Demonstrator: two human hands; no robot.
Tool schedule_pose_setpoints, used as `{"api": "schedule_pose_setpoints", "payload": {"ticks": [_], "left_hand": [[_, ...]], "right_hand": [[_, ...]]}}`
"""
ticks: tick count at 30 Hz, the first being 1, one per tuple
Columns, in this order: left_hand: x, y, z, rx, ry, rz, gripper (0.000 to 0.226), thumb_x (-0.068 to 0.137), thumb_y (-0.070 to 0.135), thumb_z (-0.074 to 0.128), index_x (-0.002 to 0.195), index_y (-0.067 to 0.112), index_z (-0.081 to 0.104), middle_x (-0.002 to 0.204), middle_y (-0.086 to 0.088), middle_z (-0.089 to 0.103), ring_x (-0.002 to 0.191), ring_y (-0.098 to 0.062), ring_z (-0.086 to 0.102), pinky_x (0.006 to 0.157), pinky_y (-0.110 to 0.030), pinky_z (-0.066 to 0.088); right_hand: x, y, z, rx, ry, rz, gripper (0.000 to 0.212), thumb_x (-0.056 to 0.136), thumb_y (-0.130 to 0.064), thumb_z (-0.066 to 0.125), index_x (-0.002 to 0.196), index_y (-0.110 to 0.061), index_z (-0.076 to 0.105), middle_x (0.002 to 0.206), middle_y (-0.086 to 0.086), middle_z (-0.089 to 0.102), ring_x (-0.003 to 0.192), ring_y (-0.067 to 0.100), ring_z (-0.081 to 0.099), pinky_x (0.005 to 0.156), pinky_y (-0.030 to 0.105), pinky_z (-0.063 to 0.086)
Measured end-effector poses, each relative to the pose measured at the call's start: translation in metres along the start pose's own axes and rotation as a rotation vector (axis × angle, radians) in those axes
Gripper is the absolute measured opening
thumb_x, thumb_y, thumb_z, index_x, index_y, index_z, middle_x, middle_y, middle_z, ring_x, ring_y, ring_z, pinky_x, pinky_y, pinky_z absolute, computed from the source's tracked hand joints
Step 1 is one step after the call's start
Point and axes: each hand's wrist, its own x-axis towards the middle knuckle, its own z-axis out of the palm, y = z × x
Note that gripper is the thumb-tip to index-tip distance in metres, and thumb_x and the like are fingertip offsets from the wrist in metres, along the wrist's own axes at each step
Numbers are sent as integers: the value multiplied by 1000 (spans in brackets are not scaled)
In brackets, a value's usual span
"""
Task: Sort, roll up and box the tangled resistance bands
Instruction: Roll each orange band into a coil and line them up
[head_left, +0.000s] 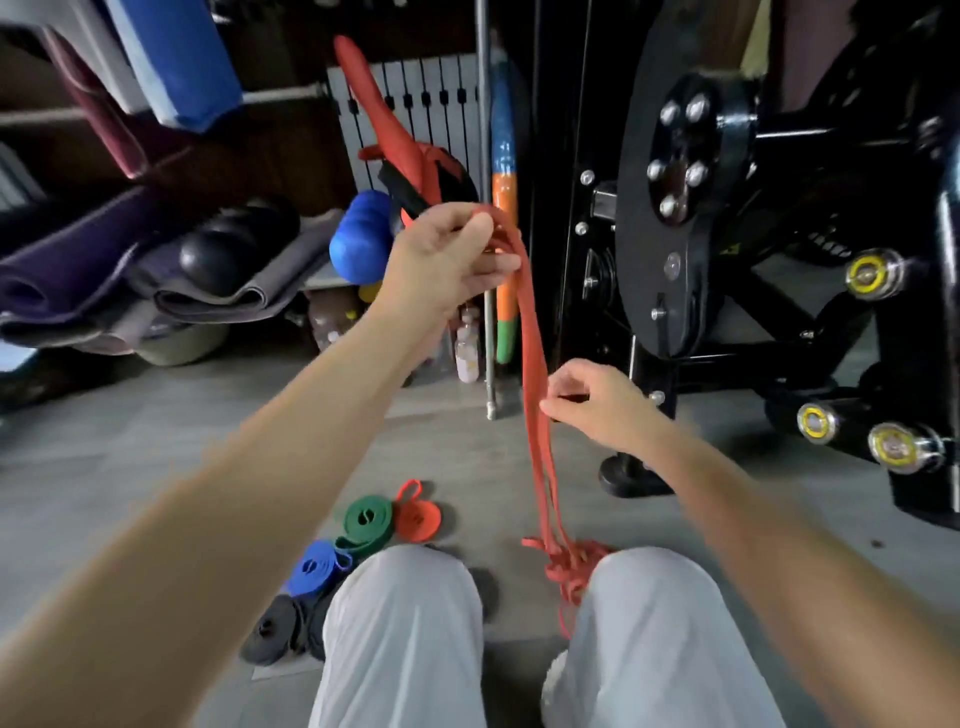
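Observation:
A long red resistance band (535, 364) hangs in several strands from my raised left hand (452, 260), which grips its top. My right hand (597, 400) pinches the strands lower down, about mid-length. The band's lower end lies in a tangled heap (571, 566) on the floor between my knees. To the left of my knees lie rolled bands: a red roll (415, 517), a green roll (366, 519), a blue roll (317, 566) and a dark grey roll (272, 629). No box is in view.
A black exercise machine (727, 208) stands close on the right. Folded mats (156, 275), a black ball and a blue roller (361, 239) fill shelving at the left. Bottles (467, 348) and a coloured pole (504, 208) stand behind. My legs in light trousers (405, 639) are at the bottom.

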Motion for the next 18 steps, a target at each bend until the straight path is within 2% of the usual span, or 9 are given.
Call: {"api": "schedule_pose_setpoints", "payload": {"ticks": [2, 3, 5, 7, 9, 11, 14, 18], "left_hand": [[4, 28, -9, -77, 40, 53, 12, 98, 14, 48, 91, 15, 58, 86, -8, 71, 71, -14, 70, 66, -25, 55], [4, 41, -13, -101, 42, 67, 11, 98, 15, 49, 91, 15, 58, 85, -7, 72, 72, -15, 70, 67, -25, 55], [1, 58, -16, -114, 7, 79, 10, 97, 17, 49, 93, 15, 58, 84, -5, 73, 73, -15, 70, 67, -24, 54], [-2, 67, -16, -65, -4, 88, 10, 97, 17, 50, 95, 15, 58, 86, -6, 72, 74, -15, 70, 67, -24, 54], [-5, 69, -20, 39, 65, 90, 9, 98, 18, 50, 96, 16, 58, 89, -7, 71, 75, -15, 70, 69, -25, 54], [-10, 64, -31, 181, 141, 59, 11, 98, 18, 48, 97, 19, 59, 91, -6, 70, 74, -13, 70, 69, -24, 55], [-22, 44, -48, 372, 112, -94, 13, 98, 16, 47, 99, 16, 60, 89, -1, 68, 66, -5, 69, 61, -17, 55], [-42, 12, -52, 437, 68, -174, 17, 96, 16, 50, 82, 20, 59, 82, 1, 68, 62, -1, 67, 62, -17, 55]], "right_hand": [[-5, -6, 7, 204, -82, 57, 41, 82, -13, 71, 117, -14, 49, 109, 2, 66, 91, 2, 65, 69, 7, 46], [-7, -11, 11, 262, -121, 65, 54, 81, -14, 72, 127, -14, 43, 109, -1, 65, 88, -1, 65, 69, 8, 47], [-9, -18, 24, 153, -142, 37, 63, 79, -23, 75, 132, -19, 41, 112, -6, 60, 96, 3, 61, 82, 16, 49], [-10, -24, 40, 62, -130, 12, 41, 85, -24, 69, 122, -14, 52, 110, 1, 64, 100, 18, 62, 88, 26, 49], [-13, -27, 53, 105, -105, 25, 11, 94, -15, 54, 100, -6, 57, 87, 10, 69, 83, 28, 65, 73, 24, 50], [-16, -29, 54, 178, -9, 55, 14, 97, -11, 44, 86, -7, 53, 64, 7, 62, 61, 23, 58, 58, 23, 46], [-12, -57, 32, 428, 116, 55, 17, 98, -10, 40, 84, -6, 49, 59, 5, 47, 50, 15, 44, 57, 30, 41], [6, -128, -22, 403, 245, -208, 19, 98, -20, 43, 84, -14, 54, 58, -4, 43, 43, 4, 39, 48, 21, 37]]}}
